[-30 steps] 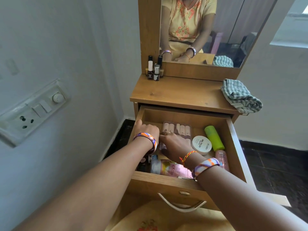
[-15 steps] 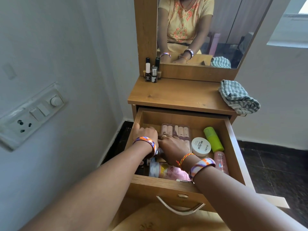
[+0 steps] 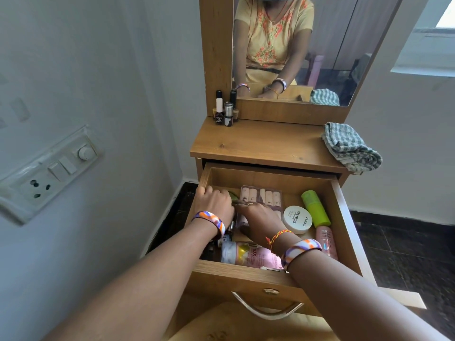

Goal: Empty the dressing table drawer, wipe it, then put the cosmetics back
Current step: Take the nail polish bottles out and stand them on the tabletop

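A narrow wooden dressing table [image 3: 258, 146] stands in a corner between pale walls, its drawer [image 3: 236, 271] pulled fully out toward the camera. Nearest in the drawer lies a pink bottle [image 3: 248, 254] on its side along the front wall, with a smaller pink bottle [image 3: 326, 242] at the right. Just behind, both hands reach in at the left half: the left hand [image 3: 215, 203] is curled over something greenish in the back-left corner, and the right hand [image 3: 261, 217] lies on the clear case of tubes [image 3: 261, 196]. Whether either hand's fingers actually grip anything I cannot tell, since the fingertips are hidden. A white jar [image 3: 297, 219] and a green bottle [image 3: 315, 207] sit beside the case. Farther back, 4 or so nail polish bottles [image 3: 225, 112] stand on the tabletop by the mirror [image 3: 332, 45], and a checked cloth [image 3: 350, 147] lies folded at the right edge. Emptying looks barely begun: most cosmetics remain inside, and wiping and refilling are both left.
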Demonstrator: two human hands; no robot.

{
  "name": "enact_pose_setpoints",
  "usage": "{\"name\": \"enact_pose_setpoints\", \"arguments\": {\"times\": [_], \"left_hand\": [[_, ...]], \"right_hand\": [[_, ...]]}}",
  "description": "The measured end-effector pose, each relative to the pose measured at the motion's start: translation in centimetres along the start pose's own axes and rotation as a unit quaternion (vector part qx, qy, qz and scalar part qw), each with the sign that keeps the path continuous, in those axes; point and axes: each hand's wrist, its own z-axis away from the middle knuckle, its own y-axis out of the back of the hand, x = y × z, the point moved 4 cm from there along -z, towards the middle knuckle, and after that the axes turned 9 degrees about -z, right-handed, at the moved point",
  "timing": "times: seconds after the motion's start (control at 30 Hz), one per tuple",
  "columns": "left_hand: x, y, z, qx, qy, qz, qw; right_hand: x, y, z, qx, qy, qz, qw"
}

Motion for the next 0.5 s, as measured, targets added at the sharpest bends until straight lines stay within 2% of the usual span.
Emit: {"name": "enact_pose_setpoints", "arguments": {"times": [0.13,0.27,0.43,0.5], "left_hand": [[-0.7,0.4,-0.1,0.051,0.042,0.062,0.996],[-1.7,1.1,0.0,0.104,0.099,0.117,0.983],[-2.9,1.5,0.1,0.161,0.161,0.205,0.952],[-3.1,1.5,0.1,0.186,0.174,0.248,0.935]], "right_hand": [[0.1,-0.1,0.0,0.000,0.001,-0.001,1.000],[-0.5,-0.4,-0.1,-0.011,0.055,0.027,0.998],[-0.9,-0.8,-0.3,-0.005,0.085,0.081,0.993],[-1.3,-0.9,-0.5,0.021,0.119,0.102,0.987]]}}
